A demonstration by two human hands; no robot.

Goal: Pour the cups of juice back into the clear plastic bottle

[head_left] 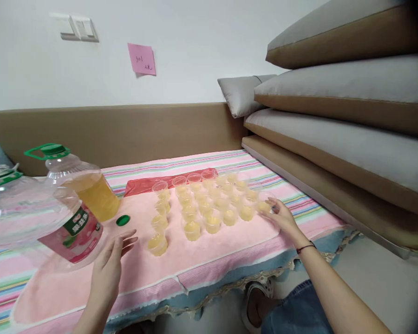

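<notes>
My right hand [281,217] has its thumb and fingers around a clear plastic cup [264,207] with pale yellow liquid, at the right end of the front row. Several similar cups stand in rows to its left, among them a front cup [192,229] and a separate left column with a near cup [157,244]. Over the pink towel, my left hand [112,254] is empty, its fingers stretched out and apart. Just beyond it lies a green bottle cap [123,220]. Beside that hand is a large clear bottle [73,234] with a pink label, apparently lying on its side.
Behind it, a green-capped bottle [94,188] holds yellow liquid. A red plastic sheet [142,185] lies behind the cups. The pink towel [202,253] covers part of a striped cloth [153,162]. Stacked grey-brown cushions [341,125] rise at right.
</notes>
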